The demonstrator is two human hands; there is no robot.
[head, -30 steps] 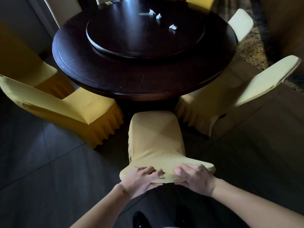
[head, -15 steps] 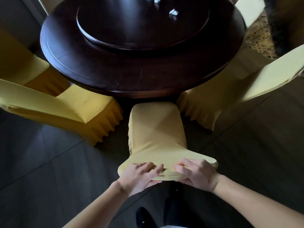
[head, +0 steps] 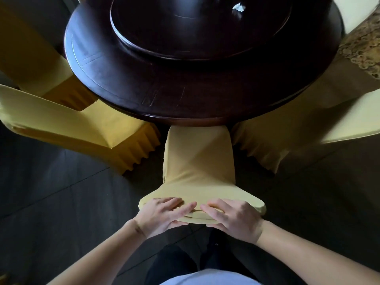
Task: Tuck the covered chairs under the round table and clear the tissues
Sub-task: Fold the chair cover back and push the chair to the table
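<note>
Both hands, left hand (head: 162, 214) and right hand (head: 234, 218), are gripping the yellow fabric-covered chair (head: 198, 161) top to steer it under the dark round wooden table (head: 123, 79).

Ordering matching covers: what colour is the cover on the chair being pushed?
Plain yellow chair cover, clearest in the head view.

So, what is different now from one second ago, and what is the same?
The middle covered chair has gone forward: its seat is now hidden under the round table, where before a dark gap lay between them. The view has closed in too, so only one tissue shows on the turntable. Unchanged: the left hand and right hand grip the chair's top edge as before, and the side chairs stand untucked.
</note>
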